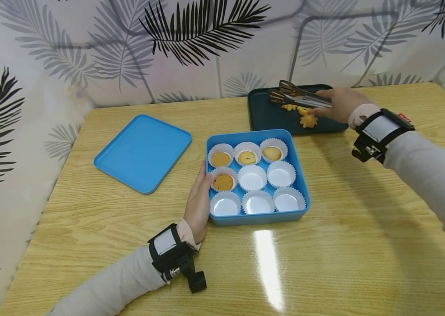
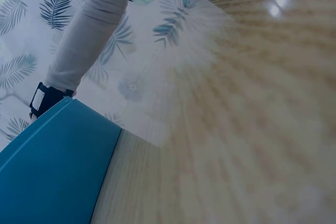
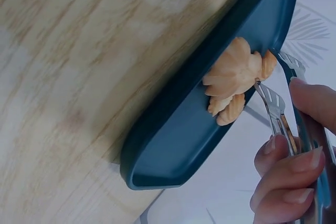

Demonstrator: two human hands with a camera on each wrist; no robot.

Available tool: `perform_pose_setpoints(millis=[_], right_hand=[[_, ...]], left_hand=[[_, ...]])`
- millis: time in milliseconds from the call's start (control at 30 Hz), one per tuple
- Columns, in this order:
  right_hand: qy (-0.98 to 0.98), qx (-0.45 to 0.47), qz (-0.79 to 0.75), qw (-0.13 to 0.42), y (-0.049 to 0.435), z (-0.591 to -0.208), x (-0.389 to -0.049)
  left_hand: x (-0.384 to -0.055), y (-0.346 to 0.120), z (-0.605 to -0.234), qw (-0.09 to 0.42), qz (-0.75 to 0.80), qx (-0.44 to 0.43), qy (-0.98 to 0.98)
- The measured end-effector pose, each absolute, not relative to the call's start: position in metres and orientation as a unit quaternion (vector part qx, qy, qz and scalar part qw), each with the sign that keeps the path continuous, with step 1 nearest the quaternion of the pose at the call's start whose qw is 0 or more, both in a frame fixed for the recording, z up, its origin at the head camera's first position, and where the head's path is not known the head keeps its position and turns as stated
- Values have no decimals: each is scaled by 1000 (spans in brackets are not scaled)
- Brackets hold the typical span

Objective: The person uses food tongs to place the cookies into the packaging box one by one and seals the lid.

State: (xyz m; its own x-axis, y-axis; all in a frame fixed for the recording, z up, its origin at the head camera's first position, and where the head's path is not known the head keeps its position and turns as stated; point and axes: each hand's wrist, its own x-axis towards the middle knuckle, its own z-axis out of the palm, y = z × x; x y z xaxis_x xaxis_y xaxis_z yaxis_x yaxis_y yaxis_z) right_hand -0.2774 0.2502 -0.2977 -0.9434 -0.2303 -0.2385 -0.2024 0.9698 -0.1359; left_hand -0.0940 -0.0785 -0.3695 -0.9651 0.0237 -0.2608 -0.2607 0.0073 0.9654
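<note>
The right hand grasps the slotted silver metal tongs over the dark green rectangular tray, their jaws apart near a few golden-brown, ridged biscuits lying close together on it; whether the tips touch one, I cannot tell. Too hard a squeeze could crumble a biscuit, while a slanted or shallow bite could let it slip. Because they lie so near each other, a careless sweep could shove the rest against the tray's wall. A biscuit dropped in transit could land on the pale wood-grain worktop or between the white fluted cups, five of which hold nothing. The left hand lies with extended fingers along the side of the blue square plastic box; uneven pressure there could slide it and shift those light cups.
</note>
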Motion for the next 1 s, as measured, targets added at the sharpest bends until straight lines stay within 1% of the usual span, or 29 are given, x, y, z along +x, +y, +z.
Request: perform_pose_setpoints(millis=[267,433,667,1000], right_hand=[[981,-115,-72,142,250,-289,-270],[978,-127,-86,139,248,-283,-261],[979,-158,-84,98,247,-277,-242],[972,-195,-113,61,250,-270,-213]], left_hand=[[-94,-79,-369,102,699,-86,702],[-94,-78,-369,102,698,-87,704],[-94,-78,-370,99,703,-81,699],[-94,-79,-369,99,707,-78,696]])
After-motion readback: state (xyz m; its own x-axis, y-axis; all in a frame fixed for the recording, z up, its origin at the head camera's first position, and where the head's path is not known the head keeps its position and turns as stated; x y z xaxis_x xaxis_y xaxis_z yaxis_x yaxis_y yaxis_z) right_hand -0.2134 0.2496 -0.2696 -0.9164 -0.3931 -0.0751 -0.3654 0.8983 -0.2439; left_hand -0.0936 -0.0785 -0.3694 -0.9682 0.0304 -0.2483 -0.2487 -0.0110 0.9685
